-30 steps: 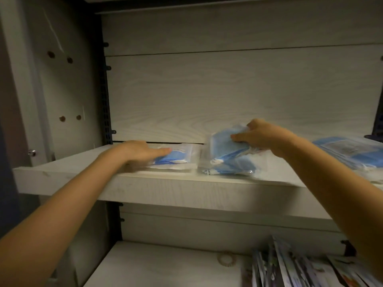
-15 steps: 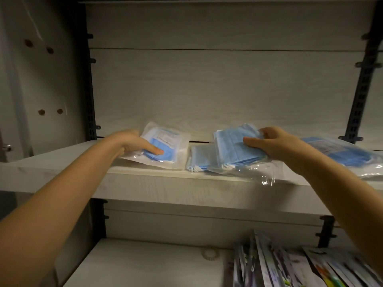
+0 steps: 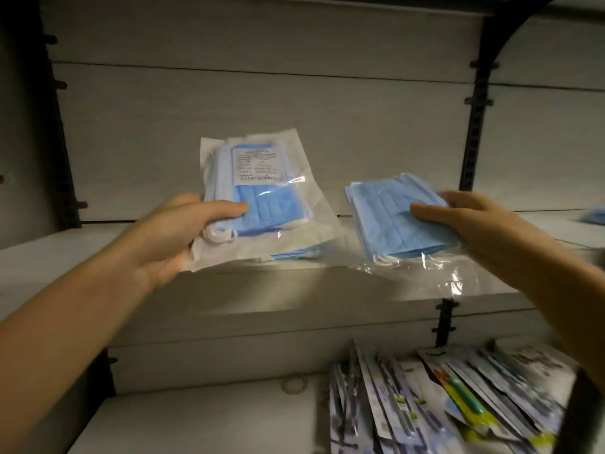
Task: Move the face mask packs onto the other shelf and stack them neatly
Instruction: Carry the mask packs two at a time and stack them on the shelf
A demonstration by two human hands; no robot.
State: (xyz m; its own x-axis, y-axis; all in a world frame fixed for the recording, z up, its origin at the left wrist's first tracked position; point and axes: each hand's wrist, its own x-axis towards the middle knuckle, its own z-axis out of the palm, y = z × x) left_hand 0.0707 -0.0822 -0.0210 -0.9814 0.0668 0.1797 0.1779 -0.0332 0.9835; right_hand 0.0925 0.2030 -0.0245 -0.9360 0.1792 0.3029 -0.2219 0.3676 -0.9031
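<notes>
My left hand [image 3: 170,234] grips a clear pack of blue face masks with a white label [image 3: 262,194], lifted and tilted up above the pale wooden shelf [image 3: 294,290]. My right hand [image 3: 481,224] holds a second pack of blue masks [image 3: 393,221] by its right side, raised over the shelf's front edge with loose clear plastic hanging below. The blue edge of another pack [image 3: 294,253] shows on the shelf beneath the left one. One more blue pack [image 3: 597,215] peeks in at the far right.
Black slotted uprights [image 3: 474,126] and a curved bracket frame the bay on the right, another upright [image 3: 62,142] on the left. The lower shelf [image 3: 196,421] carries several upright printed packets [image 3: 458,401] at the right and a small coiled ring [image 3: 294,385].
Both hands have lifted their packs off the shelf and pulled them toward me. The left pack now tilts up with its label facing me. The view has shifted right.
</notes>
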